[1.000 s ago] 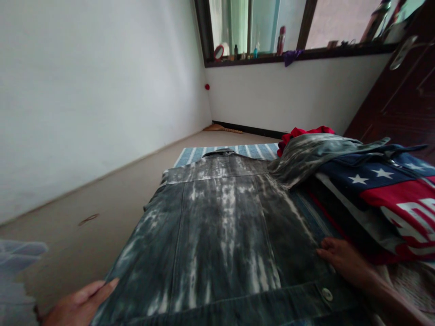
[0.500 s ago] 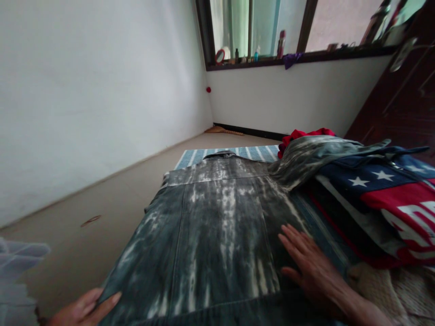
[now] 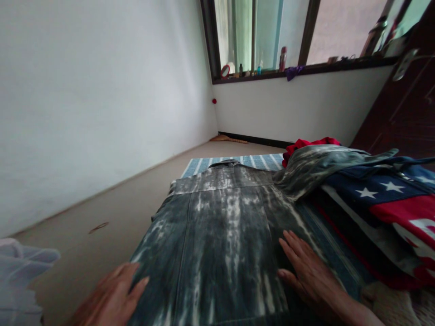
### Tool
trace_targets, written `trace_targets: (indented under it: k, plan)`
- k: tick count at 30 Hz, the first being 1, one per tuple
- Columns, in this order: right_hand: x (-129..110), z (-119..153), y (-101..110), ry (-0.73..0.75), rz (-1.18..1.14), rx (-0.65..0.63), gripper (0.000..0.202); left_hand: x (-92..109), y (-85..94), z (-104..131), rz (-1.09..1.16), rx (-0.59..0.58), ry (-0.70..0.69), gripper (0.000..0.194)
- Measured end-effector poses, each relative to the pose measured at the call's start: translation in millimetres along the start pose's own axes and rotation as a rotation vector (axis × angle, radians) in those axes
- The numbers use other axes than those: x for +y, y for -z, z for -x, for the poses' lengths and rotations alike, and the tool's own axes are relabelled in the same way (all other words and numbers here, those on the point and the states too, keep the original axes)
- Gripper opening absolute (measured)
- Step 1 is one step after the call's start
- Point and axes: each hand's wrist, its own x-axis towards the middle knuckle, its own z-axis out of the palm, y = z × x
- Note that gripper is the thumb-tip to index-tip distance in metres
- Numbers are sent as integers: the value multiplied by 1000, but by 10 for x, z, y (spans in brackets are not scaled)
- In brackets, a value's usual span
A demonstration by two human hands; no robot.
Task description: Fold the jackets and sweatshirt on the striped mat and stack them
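Note:
A grey-green denim jacket (image 3: 231,226) with pale streaked bleaching lies spread out, back side up, its collar at the far end. My left hand (image 3: 113,292) is at the jacket's left edge, thumb apart from the fingers, holding nothing. Flat on the right part of the jacket back rests my right hand (image 3: 307,267), fingers stretched out. One sleeve (image 3: 312,165) of the jacket reaches right, over a pile of clothes. In that pile a navy and red garment with white stars (image 3: 384,188) shows beside my right arm.
Under the jacket is a blue-and-white striped cover (image 3: 195,166). Red cloth (image 3: 307,143) lies behind the sleeve, and a beige fuzzy item (image 3: 384,296) at lower right. White translucent plastic (image 3: 23,271) stands left. Bottles line the windowsill (image 3: 265,76); a dark door (image 3: 397,104) is right.
My left hand has let go of the jacket's lower left edge and moved up and right onto its side. My right hand stays flat on the cloth. The view has tilted slightly up.

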Motion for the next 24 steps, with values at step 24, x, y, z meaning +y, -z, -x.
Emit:
trace_targets:
  k: [24]
  plan:
    - [-1, -720, -265, -121, 9, 37, 80, 2196, -284, -826, 53, -586, -216, 75]
